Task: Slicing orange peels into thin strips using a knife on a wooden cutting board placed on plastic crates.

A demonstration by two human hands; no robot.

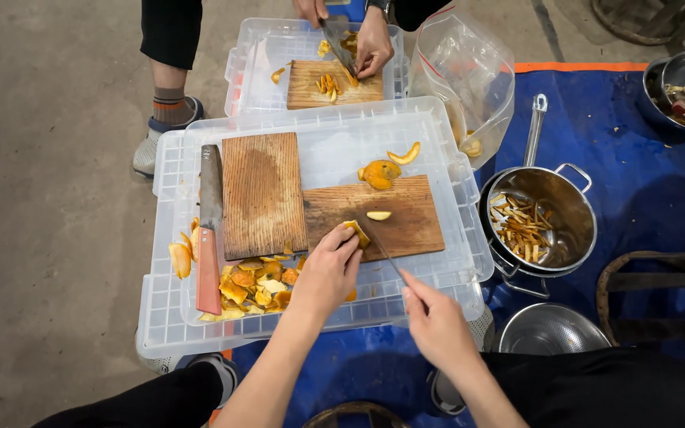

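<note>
My left hand (328, 269) pinches a piece of orange peel (357, 232) against the near edge of a wooden cutting board (406, 208). My right hand (435, 321) grips a thin knife (380, 247) whose blade points up-left to the peel. A small pale peel slice (379, 215) lies on the board's middle. More peel (380, 173) sits past the board's far edge. A second wooden board (262, 192) lies to the left, with a cleaver (209, 230) beside it.
Both boards rest on a clear plastic lid (453, 170) with a pile of peel pieces (251, 287). A steel pot (572, 230) of peel strips, a colander (552, 329) and a plastic bag (469, 71) stand right. Another person's hands (374, 40) cut peel on a far board (334, 83).
</note>
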